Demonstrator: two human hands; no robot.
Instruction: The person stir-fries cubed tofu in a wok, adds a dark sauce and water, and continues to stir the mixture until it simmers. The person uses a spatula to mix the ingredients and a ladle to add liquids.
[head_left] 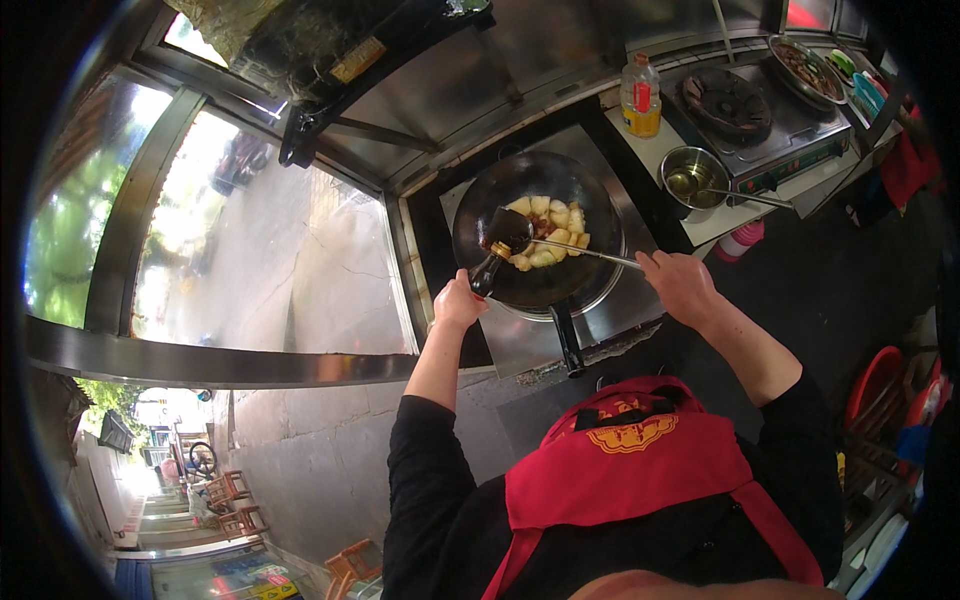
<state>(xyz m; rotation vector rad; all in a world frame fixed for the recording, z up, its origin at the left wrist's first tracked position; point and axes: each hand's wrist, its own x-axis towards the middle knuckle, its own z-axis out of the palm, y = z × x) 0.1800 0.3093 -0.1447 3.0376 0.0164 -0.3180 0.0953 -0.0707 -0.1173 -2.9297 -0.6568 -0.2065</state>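
A black wok (480, 180) sits on the stove, its dark handle (567, 342) pointing toward me. Pale, chunky pieces of food (562, 222) lie in its middle and right side. My left hand (458, 302) is closed around a dark sauce bottle (486, 275), tilted with its mouth toward the wok. Beside that mouth, over the food, is the dark bowl of a ladle (508, 229). My right hand (680, 287) grips the end of the ladle's long metal handle. Whether liquid is flowing from the bottle, I cannot tell.
Right of the wok stand a plastic bottle of yellow oil (641, 97) and a metal pot (690, 182) with a long-handled utensil in it. Beyond are a gas burner (728, 105) and a pan of food (806, 72). A window frame (405, 280) borders the left.
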